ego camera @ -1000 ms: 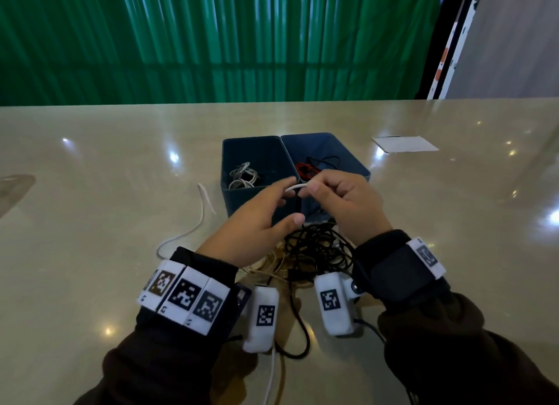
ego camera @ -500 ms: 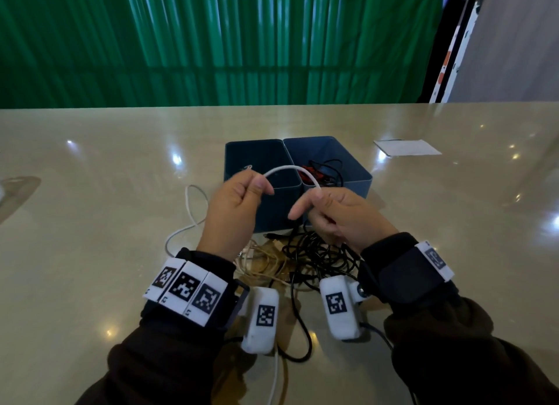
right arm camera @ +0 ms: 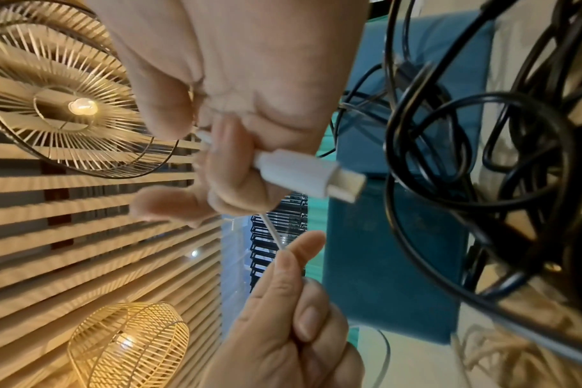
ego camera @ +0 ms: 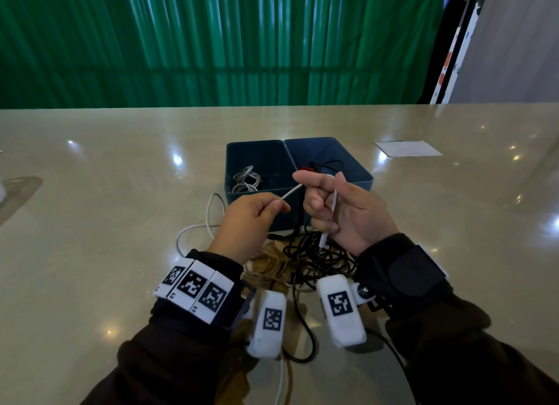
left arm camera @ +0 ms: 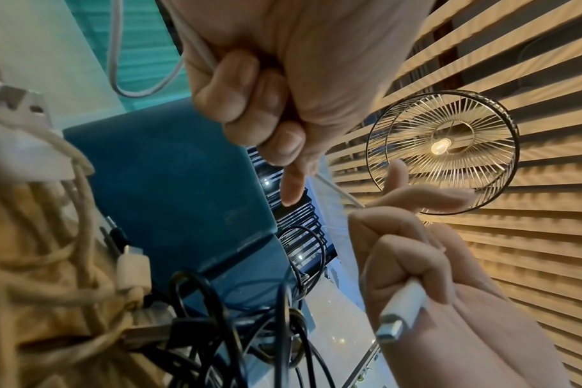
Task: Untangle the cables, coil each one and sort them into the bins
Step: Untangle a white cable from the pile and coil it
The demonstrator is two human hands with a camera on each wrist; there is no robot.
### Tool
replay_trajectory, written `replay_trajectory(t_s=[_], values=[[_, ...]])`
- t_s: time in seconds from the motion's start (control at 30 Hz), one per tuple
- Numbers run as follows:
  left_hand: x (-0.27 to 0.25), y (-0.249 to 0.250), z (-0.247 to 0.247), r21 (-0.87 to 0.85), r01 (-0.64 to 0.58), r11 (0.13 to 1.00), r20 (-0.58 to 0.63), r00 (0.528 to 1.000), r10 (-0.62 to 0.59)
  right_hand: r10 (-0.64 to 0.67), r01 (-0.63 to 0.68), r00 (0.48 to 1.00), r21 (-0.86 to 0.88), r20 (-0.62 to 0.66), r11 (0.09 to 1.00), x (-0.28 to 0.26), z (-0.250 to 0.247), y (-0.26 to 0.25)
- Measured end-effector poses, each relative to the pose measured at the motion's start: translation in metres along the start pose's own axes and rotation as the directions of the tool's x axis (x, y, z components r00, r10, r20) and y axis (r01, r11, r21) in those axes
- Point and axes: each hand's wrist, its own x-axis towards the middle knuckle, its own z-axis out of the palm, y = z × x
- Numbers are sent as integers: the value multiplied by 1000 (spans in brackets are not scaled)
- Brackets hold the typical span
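A white cable (ego camera: 292, 191) runs taut between my two hands above the table. My left hand (ego camera: 279, 206) pinches it between thumb and forefinger; its tail (ego camera: 193, 232) trails on the table to the left. My right hand (ego camera: 317, 198), palm up, has the cable looped over the forefinger and grips the plug end (right arm camera: 309, 173), which also shows in the left wrist view (left arm camera: 402, 309). Below my hands lies a tangle of black cables (ego camera: 317, 253) and a beige cable (ego camera: 266, 265). Behind stand two blue bins: the left bin (ego camera: 230, 165) holds coiled white cables (ego camera: 246, 179), the right bin (ego camera: 360, 168) red and black ones.
A sheet of white paper (ego camera: 408, 148) lies at the back right of the glossy beige table (ego camera: 90, 223). A green curtain (ego camera: 211, 41) hangs behind the far edge. One black lead (ego camera: 311, 341) loops toward me between my wrists.
The cable arched between my hands before; now my right hand has turned palm up with it wound over the forefinger. My left hand has dropped lower, and the cable is straight.
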Motion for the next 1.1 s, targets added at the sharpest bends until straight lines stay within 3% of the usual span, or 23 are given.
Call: replay_trajectory(t_s=[0.1, 0.2, 0.37, 0.7, 0.9, 1.0, 1.1], values=[[0, -1, -2, 5, 4, 1000, -76, 997, -3, 31, -33, 997, 19, 71, 999, -1, 0, -1], [1, -1, -1, 9, 12, 1000, -16, 1000, -12, 4, -2, 996, -24, 89, 1000, -1, 4, 0], [-2, 4, 3, 52, 29, 998, 209, 977, -39, -45, 41, 995, -51, -88, 998, -2, 6, 0], [-8, 16, 6, 58, -24, 998, 370, 929, 1, -53, 29, 969, -100, -243, 995, 0, -2, -8], [-8, 13, 8, 137, -73, 988, 415, 910, 10, 10, -30, 994, -189, -104, 981, -1, 0, -6], [-9, 14, 8, 187, -102, 977, 431, 902, 11, -13, -37, 990, -338, -143, 940, 0, -2, -2], [-12, 18, 7, 270, -184, 945, 433, 900, 51, -66, -53, 983, -611, -170, 790, 3, -1, 4]])
